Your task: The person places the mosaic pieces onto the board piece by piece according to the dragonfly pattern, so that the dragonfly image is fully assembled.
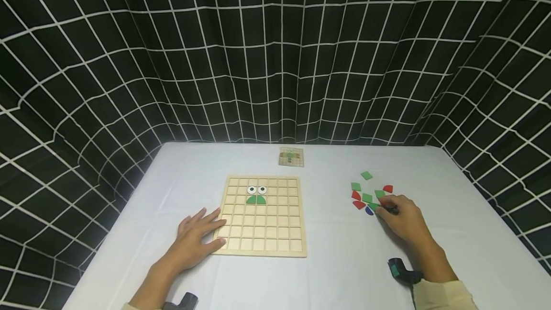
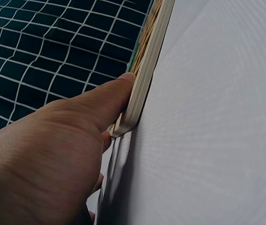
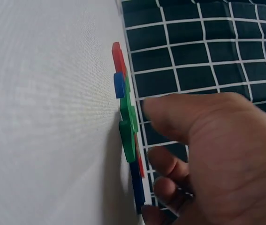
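Observation:
A wooden grid board (image 1: pixel 271 231) lies on the table. Two round eye pieces (image 1: pixel 251 190) sit in its upper squares, with two green quarter-round pieces (image 1: pixel 251 200) right below them. My left hand (image 1: pixel 193 239), fingers spread, rests at the board's left side; its thumb touches the edge in the left wrist view. To the right, my right hand (image 1: pixel 403 217) hovers over loose pieces, thumb and fingers bent but apart. Nothing shows between them in the right wrist view. Closest to its fingertips are a green piece (image 3: pixel 127 140) and a blue piece (image 1: pixel 369 211).
More loose pieces lie in the cluster: green squares (image 1: pixel 356 186) and red quarter-rounds (image 1: pixel 359 204). A small pattern card (image 1: pixel 291 162) lies beyond the board, near the far edge of the white-covered table (image 1: pixel 336 271). A black curtain with white grid lines (image 1: pixel 275 61) surrounds the table.

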{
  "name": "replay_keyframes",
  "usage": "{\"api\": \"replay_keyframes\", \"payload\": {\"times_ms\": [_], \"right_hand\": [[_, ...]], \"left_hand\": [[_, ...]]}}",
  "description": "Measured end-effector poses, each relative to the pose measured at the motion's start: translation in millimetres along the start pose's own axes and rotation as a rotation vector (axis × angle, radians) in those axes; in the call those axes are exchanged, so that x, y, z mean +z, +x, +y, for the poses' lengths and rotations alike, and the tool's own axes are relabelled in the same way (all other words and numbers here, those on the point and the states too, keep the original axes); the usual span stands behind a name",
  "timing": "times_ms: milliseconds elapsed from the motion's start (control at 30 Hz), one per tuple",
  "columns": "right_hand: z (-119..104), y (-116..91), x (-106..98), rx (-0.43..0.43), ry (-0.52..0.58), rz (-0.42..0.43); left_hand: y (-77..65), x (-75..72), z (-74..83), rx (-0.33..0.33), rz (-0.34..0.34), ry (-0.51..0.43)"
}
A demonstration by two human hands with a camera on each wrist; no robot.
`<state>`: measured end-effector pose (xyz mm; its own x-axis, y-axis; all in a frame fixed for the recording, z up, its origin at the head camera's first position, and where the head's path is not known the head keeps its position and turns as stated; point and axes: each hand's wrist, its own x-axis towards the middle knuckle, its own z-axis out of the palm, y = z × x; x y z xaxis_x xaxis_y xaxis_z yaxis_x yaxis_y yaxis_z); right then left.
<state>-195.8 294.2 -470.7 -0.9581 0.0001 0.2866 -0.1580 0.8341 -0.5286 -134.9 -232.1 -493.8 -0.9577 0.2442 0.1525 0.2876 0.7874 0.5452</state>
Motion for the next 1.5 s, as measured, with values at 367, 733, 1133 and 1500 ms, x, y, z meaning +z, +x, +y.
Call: {"api": "replay_keyframes", "payload": {"times_ms": [367,733,1133,1500], "right_hand": [[-4.3,-4.7,0.5,0.095,-0.109,-0.099],[-2.4,-8.9,-0.9,0.172,-0.16,-0.13],[-2.3,-10.7,-4.1,0.082,-0.133,-0.085],[0.5,-11.3,-2.2,0.152,-0.16,-0.116]], "left_hand": [[-2.8,-3.7,0.3,-0.012,0.004,0.001],[-1.8,-1.7,-0.2,0.0,0.001,0.006],[1.2,0.7,-0.1,-0.01,-0.003,0.006],[0.2,0.2,2.0,0.008,0.01,0.008]]}}
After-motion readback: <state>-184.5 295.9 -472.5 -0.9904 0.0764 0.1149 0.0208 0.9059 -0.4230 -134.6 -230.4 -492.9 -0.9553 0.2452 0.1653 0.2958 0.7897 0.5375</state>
